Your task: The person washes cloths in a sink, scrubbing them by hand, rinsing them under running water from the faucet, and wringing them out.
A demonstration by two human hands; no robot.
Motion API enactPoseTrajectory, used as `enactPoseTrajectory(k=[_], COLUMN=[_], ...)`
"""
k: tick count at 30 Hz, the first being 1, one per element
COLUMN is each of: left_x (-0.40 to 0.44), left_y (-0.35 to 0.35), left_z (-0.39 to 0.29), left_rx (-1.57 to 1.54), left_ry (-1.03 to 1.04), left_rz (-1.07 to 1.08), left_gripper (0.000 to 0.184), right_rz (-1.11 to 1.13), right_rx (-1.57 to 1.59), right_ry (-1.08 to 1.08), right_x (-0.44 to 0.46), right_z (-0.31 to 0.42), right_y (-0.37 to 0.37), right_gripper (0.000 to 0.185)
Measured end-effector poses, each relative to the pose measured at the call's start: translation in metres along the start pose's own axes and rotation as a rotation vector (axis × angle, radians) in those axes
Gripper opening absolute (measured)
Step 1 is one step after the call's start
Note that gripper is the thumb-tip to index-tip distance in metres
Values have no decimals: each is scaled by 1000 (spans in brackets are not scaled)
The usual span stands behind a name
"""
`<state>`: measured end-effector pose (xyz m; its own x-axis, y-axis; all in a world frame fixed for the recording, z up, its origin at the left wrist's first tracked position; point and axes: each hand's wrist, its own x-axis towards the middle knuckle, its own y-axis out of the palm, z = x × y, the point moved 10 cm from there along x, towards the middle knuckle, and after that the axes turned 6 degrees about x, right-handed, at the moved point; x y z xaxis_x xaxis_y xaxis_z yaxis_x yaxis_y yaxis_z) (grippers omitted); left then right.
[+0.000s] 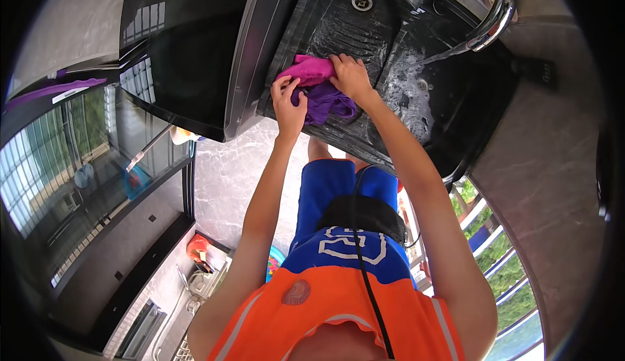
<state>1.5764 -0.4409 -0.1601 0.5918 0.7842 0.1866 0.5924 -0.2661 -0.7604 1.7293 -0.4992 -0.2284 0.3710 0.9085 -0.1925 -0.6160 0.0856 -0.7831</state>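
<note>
Handling two cloths on counter (338, 32). Left hand (288, 108): fingers curved, part-open, touching left end of pink cloth (309, 69); grip firmness, can't tell. Pink cloth between both hands' fingers; purple cloth (319, 107) just bodyward of it. Right hand (352, 78): fingers bent over pink cloth's right end, nearly closed, undersides hidden. Water from tap (498, 26) lands right of right fingers. Good practice, my judgement: press evenly both sides, gather loose purple folds under palms, short strokes; wet surface could slip.
</note>
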Motion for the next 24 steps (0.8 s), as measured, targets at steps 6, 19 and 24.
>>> enactPoseTrajectory(k=[6,19,24], left_x=[8,30,110], left_y=[48,89,125], left_z=[3,-39,4], left_rx=[74,-260,-781], left_ry=[215,261,-251], left_rz=[492,594,451], left_gripper=[37,18,47], right_rz=[-89,-602,-495], right_rx=[184,621,1293], right_ry=[-39,-279,59], right_x=[14,-18,-11], right_z=[-23,3,-29], right_y=[-40,-129,-124], right_gripper=[25,18,14])
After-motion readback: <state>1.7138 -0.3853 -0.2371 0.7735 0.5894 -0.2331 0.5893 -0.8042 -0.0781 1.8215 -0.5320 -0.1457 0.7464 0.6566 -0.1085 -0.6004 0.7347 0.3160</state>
